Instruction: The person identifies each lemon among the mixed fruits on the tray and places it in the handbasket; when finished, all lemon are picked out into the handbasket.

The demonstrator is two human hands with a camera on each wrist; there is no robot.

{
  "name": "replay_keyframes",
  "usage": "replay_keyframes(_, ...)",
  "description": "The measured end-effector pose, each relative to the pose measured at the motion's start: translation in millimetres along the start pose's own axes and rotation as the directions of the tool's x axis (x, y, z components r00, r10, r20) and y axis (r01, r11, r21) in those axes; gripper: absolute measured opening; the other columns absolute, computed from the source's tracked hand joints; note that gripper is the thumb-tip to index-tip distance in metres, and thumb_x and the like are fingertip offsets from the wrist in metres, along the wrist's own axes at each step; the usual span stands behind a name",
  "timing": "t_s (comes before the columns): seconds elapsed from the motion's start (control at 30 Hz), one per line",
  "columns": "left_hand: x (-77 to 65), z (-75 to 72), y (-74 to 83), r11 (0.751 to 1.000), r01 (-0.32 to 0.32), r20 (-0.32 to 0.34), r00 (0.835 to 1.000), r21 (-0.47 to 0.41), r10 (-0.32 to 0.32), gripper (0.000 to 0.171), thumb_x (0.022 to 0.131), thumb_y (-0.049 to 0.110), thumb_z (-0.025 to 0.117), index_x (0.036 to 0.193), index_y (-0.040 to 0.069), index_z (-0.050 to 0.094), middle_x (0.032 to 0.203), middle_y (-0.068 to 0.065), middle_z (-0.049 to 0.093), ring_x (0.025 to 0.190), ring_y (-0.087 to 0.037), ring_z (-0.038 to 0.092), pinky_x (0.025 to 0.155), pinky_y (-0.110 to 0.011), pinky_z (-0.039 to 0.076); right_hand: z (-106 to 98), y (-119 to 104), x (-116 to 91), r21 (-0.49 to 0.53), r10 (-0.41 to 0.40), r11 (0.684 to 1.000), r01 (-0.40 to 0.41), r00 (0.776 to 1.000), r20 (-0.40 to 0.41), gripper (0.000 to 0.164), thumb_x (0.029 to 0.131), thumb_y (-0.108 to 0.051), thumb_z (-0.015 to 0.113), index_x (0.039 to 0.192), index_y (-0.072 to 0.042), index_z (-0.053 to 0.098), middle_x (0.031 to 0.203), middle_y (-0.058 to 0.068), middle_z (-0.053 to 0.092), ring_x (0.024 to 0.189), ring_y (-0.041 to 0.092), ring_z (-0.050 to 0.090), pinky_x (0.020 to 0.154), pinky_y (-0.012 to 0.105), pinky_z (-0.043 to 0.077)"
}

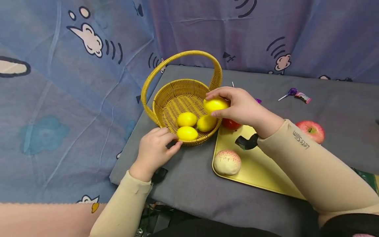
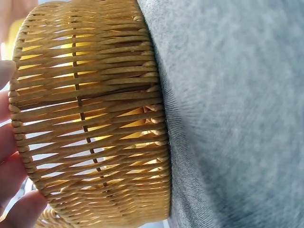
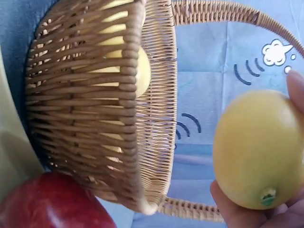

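Observation:
My right hand [image 1: 241, 107] holds a yellow lemon [image 1: 216, 104] between thumb and fingers, above the right rim of a yellow wicker basket [image 1: 170, 90]. In the right wrist view the lemon [image 3: 259, 149] shows a green stem end and is apart from the basket wall [image 3: 90, 104]. Three more lemons lie on the basket's floor, among them a lemon [image 1: 187, 119] in the middle. At the near left rim, my left hand [image 1: 155, 148] grips the basket's edge. Its fingertips [image 2: 7, 137] show on the rim of the basket [image 2: 90, 114] in the left wrist view.
A yellow tray [image 1: 260, 176] bears a peach [image 1: 227, 162] and a dark strip [image 1: 247, 142]. Against the basket's right side is a red apple [image 1: 231, 124], partly hidden. Farther right lie another apple [image 1: 311, 131], a purple lollipop [image 1: 292, 92] and a small wrapped candy [image 1: 303, 97]. The basket's handle [image 1: 180, 56] arches upright.

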State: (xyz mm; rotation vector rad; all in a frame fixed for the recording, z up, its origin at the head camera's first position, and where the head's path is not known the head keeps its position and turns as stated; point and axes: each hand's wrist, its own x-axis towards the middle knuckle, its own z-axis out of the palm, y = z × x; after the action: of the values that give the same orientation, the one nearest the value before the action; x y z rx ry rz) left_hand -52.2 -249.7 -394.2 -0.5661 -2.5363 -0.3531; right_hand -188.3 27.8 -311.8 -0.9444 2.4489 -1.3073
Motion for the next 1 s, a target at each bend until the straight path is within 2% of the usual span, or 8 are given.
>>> replay_keyframes(0.2, -0.4, 2.5, -1.7, 1.000, 0.005, -0.006, 1.000, 0.001, -0.005, 0.017, 0.088, 0.036, 0.079, 0.084, 0.019, 0.077, 0.078, 0.004, 0.063, 0.069, -0.018, 0.057, 0.061, -0.032, 0.050, 10.8, 5.8, 23.9, 0.010, 0.054, 0.998, -0.055, 0.998, 0.044, 0.039, 0.084, -0.014, 0.084, 0.121, -0.016, 0.072, 0.130, -0.002, 0.065, 0.120, 0.017, 0.057, 0.104, 0.038, 0.046)
replay_keyframes(0.47, -1.3, 4.9, -3.0, 1.000, -0.004, -0.018, 1.000, -0.003, 0.004, 0.017, 0.088, 0.036, 0.079, 0.084, 0.019, 0.076, 0.077, 0.004, 0.061, 0.069, -0.018, 0.057, 0.061, -0.032, 0.050, 22.4, 15.9, 45.6, -0.054, 0.140, 0.989, -0.134, 0.983, 0.116, 0.042, 0.086, -0.020, 0.083, 0.125, -0.018, 0.070, 0.131, 0.000, 0.064, 0.112, 0.021, 0.056, 0.096, 0.039, 0.049)
replay_keyframes(0.7, -1.0, 3.4, -3.2, 1.000, -0.006, -0.025, 1.000, 0.001, 0.006, 0.016, 0.087, 0.036, 0.079, 0.084, 0.020, 0.076, 0.077, 0.005, 0.060, 0.069, -0.017, 0.056, 0.060, -0.031, 0.049, 28.1, 22.8, 58.0, -0.135, 0.144, 0.983, -0.127, 0.981, 0.126, 0.042, 0.087, -0.024, 0.081, 0.127, -0.019, 0.069, 0.130, 0.002, 0.064, 0.110, 0.023, 0.056, 0.096, 0.039, 0.047)
replay_keyframes(1.0, -2.0, 3.8, -4.0, 1.000, -0.002, -0.021, 1.000, 0.000, 0.002, 0.016, 0.088, 0.035, 0.078, 0.085, 0.020, 0.076, 0.077, 0.005, 0.060, 0.069, -0.017, 0.056, 0.060, -0.031, 0.049, 32.9, 27.4, 64.7, -0.207, 0.158, 0.970, -0.127, 0.977, 0.140, 0.042, 0.089, -0.026, 0.079, 0.129, -0.017, 0.068, 0.134, 0.003, 0.063, 0.118, 0.024, 0.055, 0.103, 0.044, 0.044)
